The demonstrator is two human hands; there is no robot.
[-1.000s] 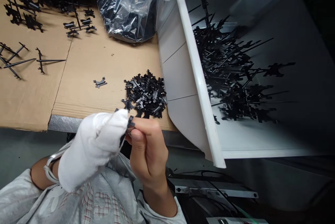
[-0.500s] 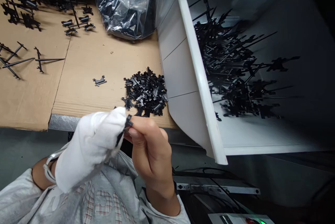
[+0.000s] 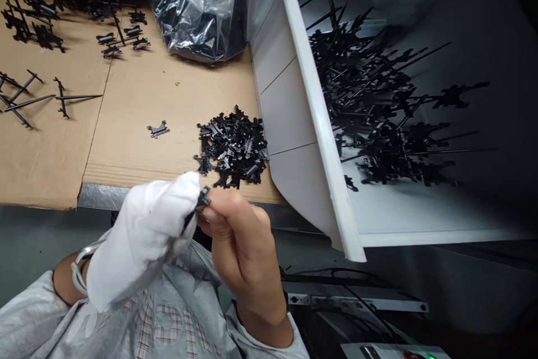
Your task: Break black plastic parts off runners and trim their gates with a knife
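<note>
White bin: on my right, the white bin [image 3: 309, 76] stands tilted in view, with a heap of thin black rods and bracket-like pieces [image 3: 370, 79] inside; some rods poke up and outward.
Plastic bag: at the back, against the bin's outer wall, a clear plastic bag [image 3: 197, 23] holds dark contents.
My left hand: in a white glove, the left hand [image 3: 145, 238] is closed on a small black part [image 3: 204, 196], just in front of the tabletop's near edge.
My right hand: bare, the right hand [image 3: 244, 247] pinches the same part between thumb and forefinger; the hands almost meet.
Hidden: glove and fingers cover most of the part, so I cannot tell whether it is one piece or two joined. The bag's top is cut off, and the bin's far side fades into shadow.
Loose pieces: a pile of black brackets [image 3: 233, 149] sits beside the bin wall; a single bracket [image 3: 158, 129] lies left of it.
Left side: T-shaped rod pieces [image 3: 63, 97] lie on cardboard.
Edges and room: a metal strip [image 3: 103, 195] edges the brown tabletop [image 3: 126, 149]; plain surface surrounds the single bracket.
</note>
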